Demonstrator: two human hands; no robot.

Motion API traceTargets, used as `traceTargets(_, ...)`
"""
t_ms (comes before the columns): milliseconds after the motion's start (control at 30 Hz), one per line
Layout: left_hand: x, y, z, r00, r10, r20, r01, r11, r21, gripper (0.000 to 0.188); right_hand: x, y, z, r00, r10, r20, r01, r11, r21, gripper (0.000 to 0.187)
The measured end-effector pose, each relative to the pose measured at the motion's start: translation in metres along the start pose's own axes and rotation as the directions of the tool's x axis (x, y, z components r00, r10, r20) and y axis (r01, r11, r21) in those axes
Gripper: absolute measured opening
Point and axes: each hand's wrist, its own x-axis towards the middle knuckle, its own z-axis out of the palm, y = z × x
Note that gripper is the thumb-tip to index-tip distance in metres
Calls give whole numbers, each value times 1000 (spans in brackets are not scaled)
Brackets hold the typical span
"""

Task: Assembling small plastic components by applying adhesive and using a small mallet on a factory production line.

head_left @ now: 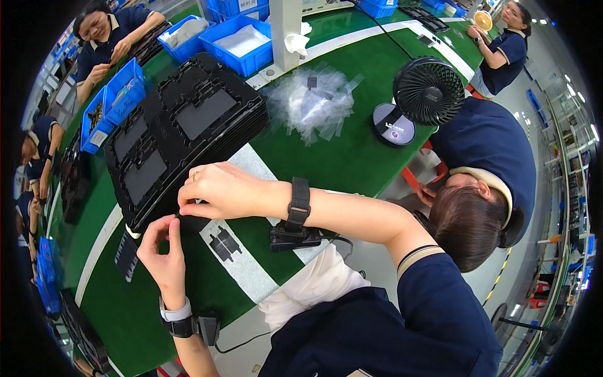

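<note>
My left hand [162, 254] is closed, thumb and forefinger pinched together. My right hand [229, 191] meets it from the right, its fingers also pinched. Between the fingertips is something small and dark that I cannot make out. Both hands are at the near edge of a stack of black moulded trays [148, 171], with shaped recesses and flat dark panels. Just right of my left hand, a flat black cut-out part [223, 244] lies on a white strip [248, 278] on the green table. Left of that hand lies a dark strip with pale marks along its edge [126, 256].
A heap of clear film pieces [314, 103] lies beyond my right forearm, beside a black desk fan [429, 91]. Blue bins [239, 49] and a pale post [286, 34] stand behind the trays. A co-worker [483, 169] leans in close on the right; others sit farther off.
</note>
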Motion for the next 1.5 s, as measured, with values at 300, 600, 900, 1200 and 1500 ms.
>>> traceTargets(300, 1, -8, -2, 999, -31, 23, 32, 999, -41, 8, 0, 1, 9, 1000, -1, 1, 2, 999, -37, 14)
traceTargets(600, -3, -1, -3, 1000, 28, -13, -28, 999, 24, 9, -2, 2, -1, 1000, -9, 26, 6, 995, 97, 14)
traceTargets(900, 1, 0, -1, 1000, 19, 13, -20, 1000, 20, 7, 0, 4, 6, 998, 45, 36, -49, 988, 148, 14)
traceTargets(1200, -5, -1, 7, 997, -67, -37, 58, 977, -206, 13, -2, -1, -1, 979, 93, 181, -148, 937, 317, 26)
traceTargets(1500, -8, -3, -1, 948, -102, 300, 209, 914, -349, 26, 2, -6, -3, 977, 190, 95, -209, 788, 579, 29)
